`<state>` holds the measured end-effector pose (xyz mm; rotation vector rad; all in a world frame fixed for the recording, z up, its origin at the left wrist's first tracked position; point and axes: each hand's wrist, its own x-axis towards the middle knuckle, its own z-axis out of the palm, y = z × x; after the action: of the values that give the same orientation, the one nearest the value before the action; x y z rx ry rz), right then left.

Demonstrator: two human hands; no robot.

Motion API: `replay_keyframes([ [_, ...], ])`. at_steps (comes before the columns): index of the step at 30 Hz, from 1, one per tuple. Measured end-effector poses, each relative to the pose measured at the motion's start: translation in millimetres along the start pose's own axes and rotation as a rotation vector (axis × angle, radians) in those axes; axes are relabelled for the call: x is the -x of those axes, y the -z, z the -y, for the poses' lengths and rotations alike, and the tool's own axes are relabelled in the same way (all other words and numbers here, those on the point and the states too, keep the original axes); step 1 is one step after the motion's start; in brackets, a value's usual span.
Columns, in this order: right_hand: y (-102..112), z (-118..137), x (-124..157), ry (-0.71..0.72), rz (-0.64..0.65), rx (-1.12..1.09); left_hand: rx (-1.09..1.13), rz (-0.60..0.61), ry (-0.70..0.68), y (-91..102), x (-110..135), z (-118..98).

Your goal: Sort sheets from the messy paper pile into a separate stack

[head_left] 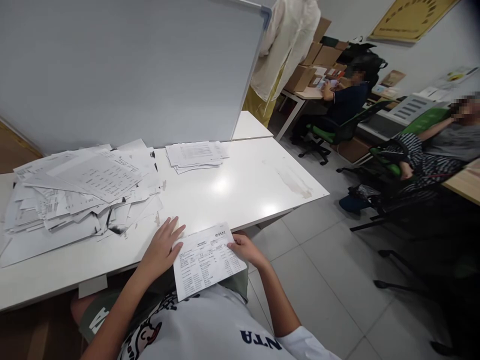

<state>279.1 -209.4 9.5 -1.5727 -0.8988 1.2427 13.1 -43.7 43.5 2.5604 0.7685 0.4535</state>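
A printed sheet of paper (pixel 208 262) with columns of small text lies tilted over my lap, its far edge at the table's front edge. My right hand (pixel 245 249) pinches its right edge, thumb on top and fingers underneath. On the other side, my left hand (pixel 163 247) has its fingers spread at the table edge, the thumb beside the sheet's left edge; whether it touches the paper I cannot tell. A large untidy heap of papers (pixel 90 185) is to the left on the white table (pixel 240 185). Farther back sits a smaller, neater stack of printed sheets (pixel 197 155).
A whiteboard (pixel 135 70) stands along the table's back. At the right, two seated people, one in a dark shirt (pixel 347 102) and one in a grey top (pixel 457 137), occupy office chairs. Cardboard boxes (pixel 302 77) are piled on another desk. Tiled floor (pixel 315 260) lies right of me.
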Motion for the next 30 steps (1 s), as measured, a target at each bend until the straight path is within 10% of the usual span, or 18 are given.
replay_keyframes([
  [17, -2, -7, 21, -0.017, -0.072, -0.148, 0.270, -0.070, 0.111, -37.8, 13, -9],
  [30, 0, -9, -10, 0.023, -0.211, -0.297, 0.221, -0.138, 0.217, -47.9, -28, -5],
])
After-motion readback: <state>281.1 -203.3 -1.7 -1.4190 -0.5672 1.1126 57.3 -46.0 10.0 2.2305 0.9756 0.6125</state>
